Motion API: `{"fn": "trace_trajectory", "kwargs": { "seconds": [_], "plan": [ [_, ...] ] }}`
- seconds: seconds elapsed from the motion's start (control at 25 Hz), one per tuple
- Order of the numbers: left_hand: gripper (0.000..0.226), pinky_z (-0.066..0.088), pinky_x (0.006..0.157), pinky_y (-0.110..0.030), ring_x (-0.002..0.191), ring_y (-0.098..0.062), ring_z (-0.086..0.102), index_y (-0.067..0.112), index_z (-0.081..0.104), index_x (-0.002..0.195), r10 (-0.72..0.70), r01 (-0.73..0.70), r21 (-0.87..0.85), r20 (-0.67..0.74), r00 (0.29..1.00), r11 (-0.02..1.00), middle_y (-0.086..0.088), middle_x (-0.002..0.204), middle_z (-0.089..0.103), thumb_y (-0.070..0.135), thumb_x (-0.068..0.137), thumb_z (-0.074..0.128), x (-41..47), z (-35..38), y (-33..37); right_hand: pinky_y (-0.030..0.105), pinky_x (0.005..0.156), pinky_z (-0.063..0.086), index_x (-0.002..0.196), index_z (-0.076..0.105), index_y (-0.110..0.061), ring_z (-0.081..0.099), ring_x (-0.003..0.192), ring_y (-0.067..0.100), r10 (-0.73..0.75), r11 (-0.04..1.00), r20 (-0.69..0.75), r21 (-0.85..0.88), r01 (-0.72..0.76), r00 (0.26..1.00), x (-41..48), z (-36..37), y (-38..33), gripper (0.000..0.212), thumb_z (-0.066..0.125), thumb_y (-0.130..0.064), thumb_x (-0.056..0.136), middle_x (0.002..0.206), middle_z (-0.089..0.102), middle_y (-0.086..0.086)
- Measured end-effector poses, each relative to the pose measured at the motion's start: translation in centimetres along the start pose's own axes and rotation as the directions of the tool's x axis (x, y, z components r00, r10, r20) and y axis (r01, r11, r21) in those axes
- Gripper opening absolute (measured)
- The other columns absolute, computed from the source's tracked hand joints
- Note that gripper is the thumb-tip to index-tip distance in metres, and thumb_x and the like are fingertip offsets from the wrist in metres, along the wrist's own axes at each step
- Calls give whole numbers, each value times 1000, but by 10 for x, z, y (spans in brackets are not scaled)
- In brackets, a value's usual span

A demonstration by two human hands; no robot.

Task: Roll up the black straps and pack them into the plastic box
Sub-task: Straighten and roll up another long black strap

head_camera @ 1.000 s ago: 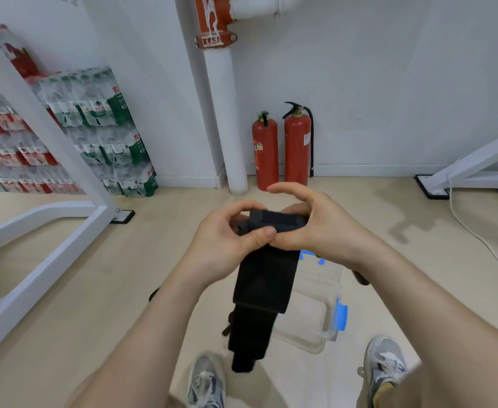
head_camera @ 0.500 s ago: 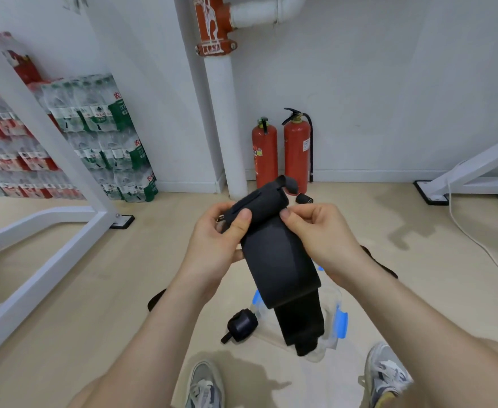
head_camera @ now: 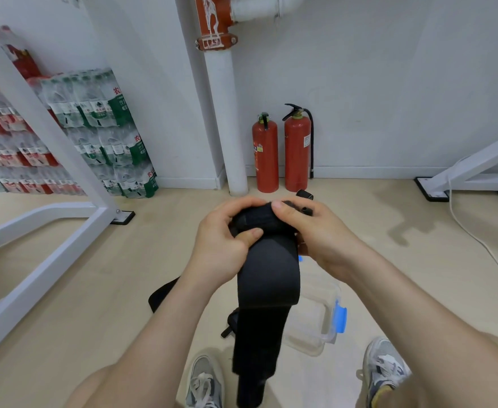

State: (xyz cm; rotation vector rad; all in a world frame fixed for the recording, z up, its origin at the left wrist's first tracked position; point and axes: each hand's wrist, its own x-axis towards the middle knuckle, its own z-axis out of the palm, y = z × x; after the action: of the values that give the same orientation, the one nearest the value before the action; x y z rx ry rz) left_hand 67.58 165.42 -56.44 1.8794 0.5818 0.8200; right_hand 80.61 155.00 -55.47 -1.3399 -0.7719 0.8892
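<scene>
A wide black strap [head_camera: 268, 278] hangs in front of me, its top end curled into a roll between both hands. My left hand [head_camera: 224, 240] grips the roll from the left, thumb pressed on its front. My right hand [head_camera: 315, 231] grips it from the right, fingers curled over the top. The loose tail drops down between my shoes. Below it on the floor stands the clear plastic box [head_camera: 321, 316] with blue latches. A rolled black strap [head_camera: 232, 320] lies just left of the box, mostly hidden by the tail. Another black strap [head_camera: 162, 295] lies flat on the floor behind my left forearm.
Two red fire extinguishers [head_camera: 281, 154] stand by a white pipe [head_camera: 227, 113] at the wall. Stacked bottled-water packs [head_camera: 103, 134] fill the left. White metal frames [head_camera: 50, 178] flank both sides; a white cable [head_camera: 471, 231] runs along the floor at right. My shoes [head_camera: 383, 369] are at the bottom.
Both hands have closed tighter over the strap's top end, turning it into a thicker roll. The hanging tail now covers the rolled strap on the floor.
</scene>
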Motion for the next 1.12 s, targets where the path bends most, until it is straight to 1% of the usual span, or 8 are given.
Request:
{"fn": "trace_trajectory", "kwargs": {
  "seconds": [0.12,0.28,0.4,0.52,0.72,0.92,1.0,1.12],
  "plan": [
    [38,58,86,-35,104,-16,68,33,65,115,-146,154,-187,56,988,970,4,111,69,18,83,79,-2,-1,3,26,63,56,109,72,-12,71,78,15,1,996,1,88,-1,1000,2,-4,0,22,64,-25,94,89,74,2],
    [51,60,84,-41,97,-17,71,29,64,108,-247,258,-108,107,963,960,-1,104,72,52,64,77,0,-4,1,29,70,60,113,71,-15,72,86,19,5,995,12,102,-6,1000,1,3,3,23,69,-19,90,98,74,7],
    [40,56,92,-52,102,-27,71,24,64,106,-278,311,-222,165,946,924,-10,108,72,40,71,75,-1,-5,-3,28,100,48,139,52,-30,56,119,6,-90,962,-11,-258,84,996,0,9,9,43,56,-38,98,127,59,-14],
    [37,56,92,-53,104,-31,70,23,66,108,-267,306,-282,169,949,909,-13,110,72,36,75,78,-2,-3,-5,18,106,28,156,20,-32,30,128,-5,-104,896,63,-427,121,993,1,9,10,61,40,-48,101,136,34,-21],
    [42,60,73,-41,91,-29,73,24,69,103,-244,257,-191,88,966,947,-10,96,75,40,68,85,-3,-3,7,25,90,52,116,63,-16,65,105,11,-156,916,70,-362,171,985,4,-1,5,41,34,-43,104,109,70,-1],
    [28,54,82,-57,97,-37,68,36,72,105,-164,184,-114,160,973,976,-11,102,74,25,80,81,-3,-10,8,27,83,55,106,68,-17,68,96,9,-147,896,116,-404,182,982,3,-12,-2,45,34,-47,104,100,73,-2],
    [39,58,87,-43,96,-18,71,47,72,100,-77,80,-24,109,991,996,6,101,76,16,78,84,-5,-9,9,20,74,56,108,69,-24,70,92,4,-27,947,160,-312,76,987,0,-15,-6,42,36,-49,102,97,75,-9],
    [54,49,91,-16,103,4,65,53,66,106,141,-163,207,116,983,965,27,104,71,18,71,88,-7,-7,13,35,84,58,110,70,-24,72,97,17,83,976,220,-215,-35,972,2,-19,-5,40,49,-54,92,102,76,-1]
  ]
}}
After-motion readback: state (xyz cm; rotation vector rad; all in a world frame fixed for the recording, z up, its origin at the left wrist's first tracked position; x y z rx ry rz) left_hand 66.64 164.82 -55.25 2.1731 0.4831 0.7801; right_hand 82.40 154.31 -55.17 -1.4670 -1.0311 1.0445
